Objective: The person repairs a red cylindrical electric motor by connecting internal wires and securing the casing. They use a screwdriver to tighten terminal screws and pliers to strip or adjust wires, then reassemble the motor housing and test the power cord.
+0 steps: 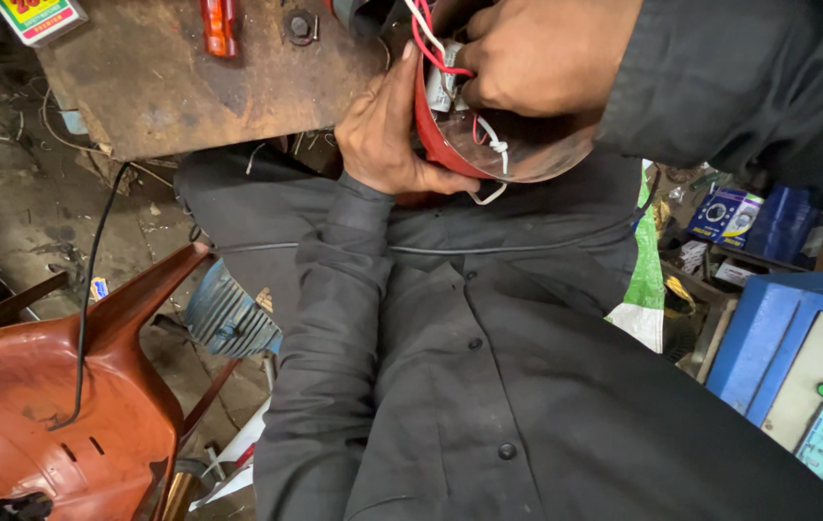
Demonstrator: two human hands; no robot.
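The red round housing [503,145] is gripped at the bench's [170,87] near edge by the left hand [387,130] while the wires [431,43] are pinched by the right hand [527,58], so a wire could be torn loose by too strong a pull.

Orange plastic chair [64,405] left; blue machine [778,338] right.

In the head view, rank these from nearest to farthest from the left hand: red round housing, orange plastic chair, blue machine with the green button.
1. Red round housing: cupped in the left hand.
2. Blue machine: lower right.
3. Orange plastic chair: lower left, only slightly farther; nearly too close to call.
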